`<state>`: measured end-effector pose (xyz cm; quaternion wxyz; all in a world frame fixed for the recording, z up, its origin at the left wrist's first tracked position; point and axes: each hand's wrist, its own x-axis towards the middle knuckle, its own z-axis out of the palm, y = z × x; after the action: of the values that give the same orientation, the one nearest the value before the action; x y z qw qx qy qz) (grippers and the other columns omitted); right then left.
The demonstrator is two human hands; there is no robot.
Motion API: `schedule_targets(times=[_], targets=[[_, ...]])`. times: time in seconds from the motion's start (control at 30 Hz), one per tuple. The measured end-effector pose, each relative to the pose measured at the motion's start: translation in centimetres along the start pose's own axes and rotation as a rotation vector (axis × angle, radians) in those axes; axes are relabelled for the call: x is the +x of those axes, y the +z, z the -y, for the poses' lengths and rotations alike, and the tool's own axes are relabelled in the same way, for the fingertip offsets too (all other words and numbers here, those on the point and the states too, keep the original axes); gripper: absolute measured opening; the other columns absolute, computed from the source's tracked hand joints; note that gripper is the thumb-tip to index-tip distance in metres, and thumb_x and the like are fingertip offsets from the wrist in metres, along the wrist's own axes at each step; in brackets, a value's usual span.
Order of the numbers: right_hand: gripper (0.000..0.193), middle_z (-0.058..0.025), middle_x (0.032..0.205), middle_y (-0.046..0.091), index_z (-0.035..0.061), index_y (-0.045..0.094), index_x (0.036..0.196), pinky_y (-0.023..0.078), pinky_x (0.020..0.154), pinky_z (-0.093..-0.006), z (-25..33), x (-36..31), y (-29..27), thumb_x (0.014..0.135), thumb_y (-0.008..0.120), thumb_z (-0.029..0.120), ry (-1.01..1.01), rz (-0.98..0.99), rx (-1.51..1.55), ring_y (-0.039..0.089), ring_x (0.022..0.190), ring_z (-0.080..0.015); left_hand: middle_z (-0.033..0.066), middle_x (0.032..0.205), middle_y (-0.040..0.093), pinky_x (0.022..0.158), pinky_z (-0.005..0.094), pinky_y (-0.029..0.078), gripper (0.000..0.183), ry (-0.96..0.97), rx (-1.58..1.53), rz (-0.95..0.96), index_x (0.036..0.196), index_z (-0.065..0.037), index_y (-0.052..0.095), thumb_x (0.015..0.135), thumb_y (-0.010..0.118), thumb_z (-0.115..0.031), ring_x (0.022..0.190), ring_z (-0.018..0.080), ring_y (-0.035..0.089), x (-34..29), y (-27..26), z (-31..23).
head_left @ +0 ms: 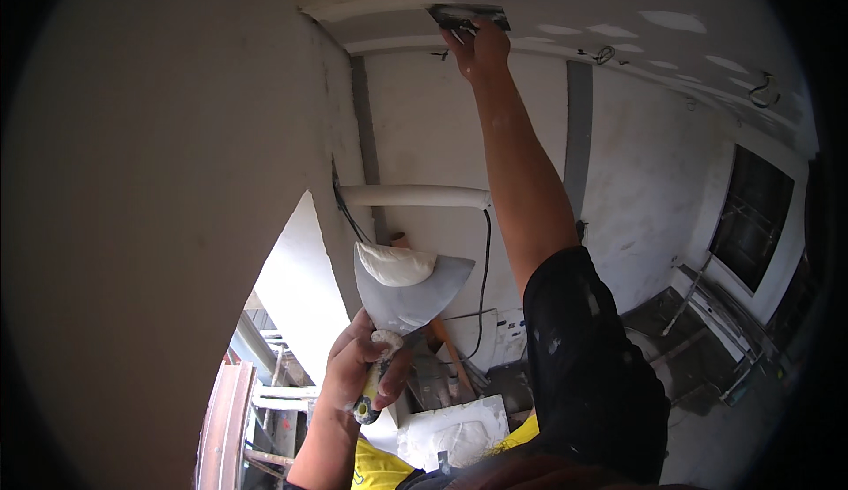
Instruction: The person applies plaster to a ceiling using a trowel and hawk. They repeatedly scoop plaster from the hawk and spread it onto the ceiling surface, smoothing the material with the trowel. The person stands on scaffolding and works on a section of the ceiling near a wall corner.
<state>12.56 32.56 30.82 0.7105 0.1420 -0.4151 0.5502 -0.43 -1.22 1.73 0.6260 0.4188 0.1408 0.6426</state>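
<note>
My left hand is wrapped round the yellow-and-black handle of a wide putty knife, low in front of me. On its fan-shaped metal blade sits a thick lump of white putty; more putty is smeared on the handle. High above, my right hand grips a dark, flat rectangular scraper, fingers below and thumb along its edge. The scraper lies against the ceiling near where the ceiling steps down to a narrow band. Any putty between scraper and ceiling is hidden.
A plain wall fills the left, with a bright opening beside it. A white pipe crosses below the ceiling. Wire coils hang from the ceiling at right. Boards and tools lie on the floor below, near a window.
</note>
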Motion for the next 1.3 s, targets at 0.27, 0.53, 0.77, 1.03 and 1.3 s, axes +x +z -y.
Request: schedule_targets(times=[0.27,0.53,0.77,1.03,1.3], targets=[[0.038,-0.0165,0.132,0.044,0.0014,0.039,0.133,0.053,0.098,-0.0507,0.9,-0.4,2.5,0.096,0.050,0.005,-0.047,-0.031,-0.037,0.047,0.127,-0.0375,0.0279,0.126,0.054,0.027,0.0260,0.038,0.067,0.013,-0.160,0.020,0.145,0.000,0.030,0.079,0.038,0.003,0.042,0.0190,0.044,-0.7,-1.6,0.2],[0.036,-0.0107,0.129,0.046,0.0061,0.043,0.127,0.045,0.100,-0.0493,5.6,-4.4,4.3,0.094,0.056,0.008,-0.113,0.004,-0.080,0.048,0.121,-0.0290,0.0253,0.112,0.058,0.027,0.0262,0.038,0.061,-0.054,-0.174,0.140,0.141,-0.001,0.033,0.080,0.038,0.002,0.041,0.0189,0.045,-0.1,-3.0,0.5],[0.025,-0.0099,0.121,0.051,0.0046,0.048,0.116,0.043,0.098,-0.0492,9.8,-9.1,7.0,0.093,0.057,0.008,-0.241,0.068,-0.036,0.050,0.114,-0.0267,0.0244,0.099,0.059,0.026,0.0260,0.038,0.058,-0.076,-0.122,0.164,0.139,0.000,0.035,0.081,0.040,-0.001,0.037,0.0181,0.044,0.2,-2.0,0.9],[0.005,-0.0107,0.098,0.064,0.0041,0.056,0.096,0.054,0.083,-0.0377,16.1,-12.9,9.1,0.093,0.057,0.008,-0.353,0.254,-0.032,0.064,0.091,-0.0240,0.0205,0.075,0.057,0.027,0.0254,0.037,0.055,-0.132,-0.092,0.198,0.138,0.000,0.036,0.083,0.041,-0.003,0.034,0.0169,0.041,0.2,-1.4,1.2],[0.005,-0.0069,0.086,0.068,0.0078,0.060,0.088,0.056,0.072,-0.0335,21.1,-19.0,13.3,0.093,0.060,0.009,-0.478,0.315,-0.138,0.067,0.078,-0.0188,0.0152,0.055,0.047,0.031,0.0274,0.034,0.043,-0.200,-0.044,0.284,0.130,-0.007,0.041,0.087,0.040,-0.005,0.032,0.0193,0.037,1.0,-1.2,1.8]])
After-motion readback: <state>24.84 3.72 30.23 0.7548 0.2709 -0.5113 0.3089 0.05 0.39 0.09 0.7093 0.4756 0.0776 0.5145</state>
